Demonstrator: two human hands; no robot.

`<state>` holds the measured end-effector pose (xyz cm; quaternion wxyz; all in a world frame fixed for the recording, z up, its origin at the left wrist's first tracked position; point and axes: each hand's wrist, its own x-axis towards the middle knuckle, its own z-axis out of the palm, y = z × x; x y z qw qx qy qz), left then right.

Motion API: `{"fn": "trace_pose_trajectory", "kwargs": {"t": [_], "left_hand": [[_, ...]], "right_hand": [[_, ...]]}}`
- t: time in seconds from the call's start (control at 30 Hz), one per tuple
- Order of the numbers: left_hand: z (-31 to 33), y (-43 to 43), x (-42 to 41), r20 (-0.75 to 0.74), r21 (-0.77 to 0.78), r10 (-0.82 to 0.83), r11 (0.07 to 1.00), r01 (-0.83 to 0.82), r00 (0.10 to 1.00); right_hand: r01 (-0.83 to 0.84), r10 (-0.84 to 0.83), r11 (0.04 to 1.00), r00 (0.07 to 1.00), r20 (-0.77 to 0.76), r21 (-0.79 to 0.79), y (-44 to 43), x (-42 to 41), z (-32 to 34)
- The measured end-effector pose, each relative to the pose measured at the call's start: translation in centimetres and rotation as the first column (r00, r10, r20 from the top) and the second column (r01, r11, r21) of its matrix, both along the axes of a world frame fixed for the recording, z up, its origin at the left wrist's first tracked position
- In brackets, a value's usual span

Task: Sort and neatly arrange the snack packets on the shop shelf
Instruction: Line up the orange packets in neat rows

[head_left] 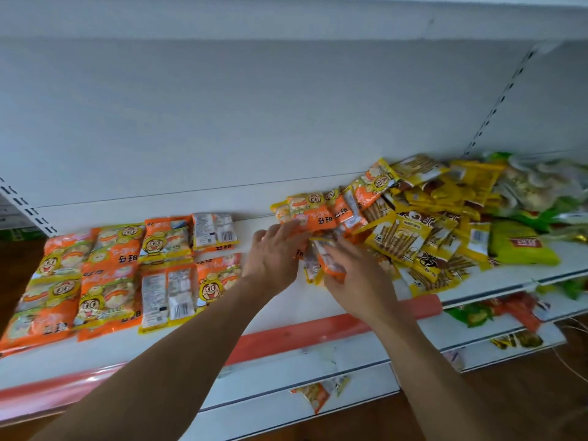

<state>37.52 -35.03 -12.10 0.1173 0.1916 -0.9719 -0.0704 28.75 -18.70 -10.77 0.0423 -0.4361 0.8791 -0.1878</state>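
Observation:
Orange snack packets [111,275] lie flat in neat rows on the left half of the white shelf [254,316]. A loose heap of orange packets [321,214] and yellow stick-snack packets [401,237] covers the right half. My left hand [273,256] reaches to the heap's left edge, its fingers resting on an orange packet. My right hand [350,275] grips an orange packet [331,265] at the front of the heap. Both hands are close together in the middle of the shelf.
Green packets [521,246] and clear bags [541,183] lie at the far right. A red strip [302,335] runs along the shelf's front edge. Lower shelves hold more packets, one orange packet [315,396] lying below. A slotted upright [496,103] stands at the back right.

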Motion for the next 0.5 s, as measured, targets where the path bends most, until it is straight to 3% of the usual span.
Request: {"fn": "trace_pose_trajectory", "kwargs": {"t": [0.1, 0.23, 0.3, 0.37, 0.43, 0.5], "left_hand": [[0.2, 0.1, 0.3, -0.163, 0.025, 0.002, 1.0, 0.002, 0.987], [2.3, -0.2, 1.8, -0.478, 0.243, 0.125, 0.97, -0.006, 0.869], [3.6, -0.7, 3.5, -0.514, 0.494, 0.314, 0.869, -0.024, 0.799], [4.5, -1.4, 5.5, -0.458, 0.715, 0.489, 0.699, -0.02, 0.742], [4.9, -2.3, 8.2, -0.434, 0.805, 0.605, 0.593, -0.013, 0.668], [5.1, -3.1, 11.6, -0.431, 0.837, 0.664, 0.547, -0.004, 0.611]], "right_hand": [[0.089, -0.059, 0.957, 0.992, 0.115, -0.275, 0.2, 0.1, 0.9], [0.318, -0.067, 0.839, 0.865, 0.497, -0.441, -0.5, 1.2, 2.3], [0.389, 0.021, 0.778, 0.768, 0.64, -0.494, -1.5, 2.3, 2.5], [0.465, 0.123, 0.719, 0.646, 0.753, -0.516, -3.0, 3.6, 2.6], [0.516, 0.169, 0.704, 0.546, 0.821, -0.488, -4.4, 5.0, 2.2], [0.518, 0.185, 0.722, 0.494, 0.849, -0.459, -5.6, 6.4, 1.5]]}}
